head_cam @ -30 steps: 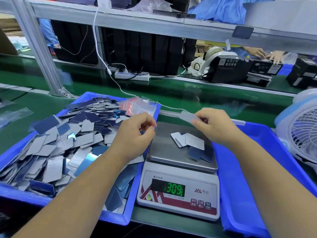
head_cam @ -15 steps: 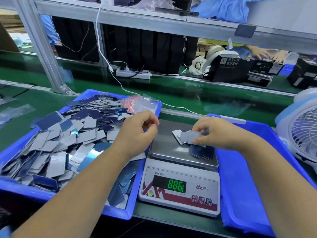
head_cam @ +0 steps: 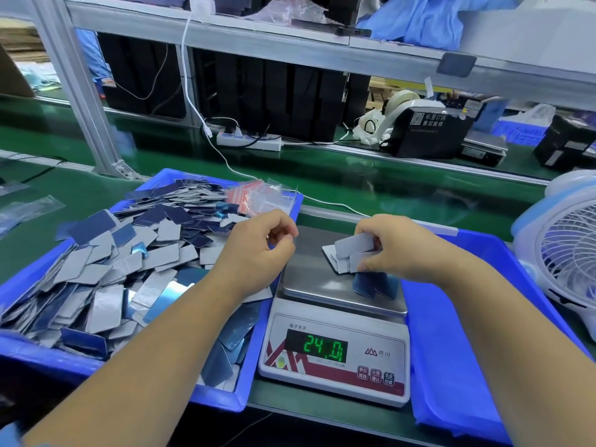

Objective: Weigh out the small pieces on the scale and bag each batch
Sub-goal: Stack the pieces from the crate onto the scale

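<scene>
A white digital scale [head_cam: 309,275] stands between two blue bins, and its display [head_cam: 317,347] reads about 24.0. Small grey pieces [head_cam: 342,267] and blue pieces [head_cam: 374,287] lie on the right of its steel pan. My right hand [head_cam: 400,250] is over the pan and grips a few grey pieces [head_cam: 354,244], tilted up off the pile. My left hand [head_cam: 258,250] hovers at the pan's left edge, thumb and fingers pinching something thin and pale, seemingly a small clear bag. The left bin [head_cam: 219,400] holds a big heap of loose pieces [head_cam: 106,262].
Clear zip bags with red strips [head_cam: 258,196] lie at the left bin's far corner. An empty-looking blue bin [head_cam: 451,350] sits right of the scale, with a white fan [head_cam: 567,253] beyond it. A power strip [head_cam: 248,141], white cable and black label printer [head_cam: 429,130] stand behind.
My right hand came down from above onto the pan and now grips grey pieces there. The reading went from about 30.9 through 86.6 to 24.0. My left hand barely moved.
</scene>
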A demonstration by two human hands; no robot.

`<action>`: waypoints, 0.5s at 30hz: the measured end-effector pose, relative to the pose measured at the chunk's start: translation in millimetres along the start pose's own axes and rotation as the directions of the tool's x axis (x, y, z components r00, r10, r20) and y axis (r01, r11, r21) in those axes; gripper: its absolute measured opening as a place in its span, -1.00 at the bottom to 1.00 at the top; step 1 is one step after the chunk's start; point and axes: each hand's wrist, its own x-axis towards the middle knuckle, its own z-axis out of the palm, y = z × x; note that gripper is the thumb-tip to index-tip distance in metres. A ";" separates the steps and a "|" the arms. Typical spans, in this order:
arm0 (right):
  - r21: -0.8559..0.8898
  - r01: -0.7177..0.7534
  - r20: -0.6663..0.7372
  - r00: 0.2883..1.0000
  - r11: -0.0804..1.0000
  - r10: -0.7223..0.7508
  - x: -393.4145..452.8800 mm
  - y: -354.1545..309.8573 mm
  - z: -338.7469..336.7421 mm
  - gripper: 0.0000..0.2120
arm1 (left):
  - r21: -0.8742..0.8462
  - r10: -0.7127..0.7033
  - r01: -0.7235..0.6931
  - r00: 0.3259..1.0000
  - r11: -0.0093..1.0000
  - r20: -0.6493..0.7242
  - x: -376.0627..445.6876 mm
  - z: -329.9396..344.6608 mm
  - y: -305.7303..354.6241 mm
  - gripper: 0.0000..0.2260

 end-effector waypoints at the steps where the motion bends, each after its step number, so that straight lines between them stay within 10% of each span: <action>1: 0.007 0.012 -0.012 1.000 1.000 -0.011 -1.0 -1.5 -0.2 -0.77 | -0.003 -0.001 0.001 1.000 1.000 -0.001 -0.1 0.2 0.0 -0.82; 15: 0.622 0.118 -0.149 0.988 0.774 -0.032 -14.8 -11.4 -19.1 -0.82 | -0.017 0.096 -0.095 0.992 0.995 0.084 -2.9 3.3 7.3 -0.88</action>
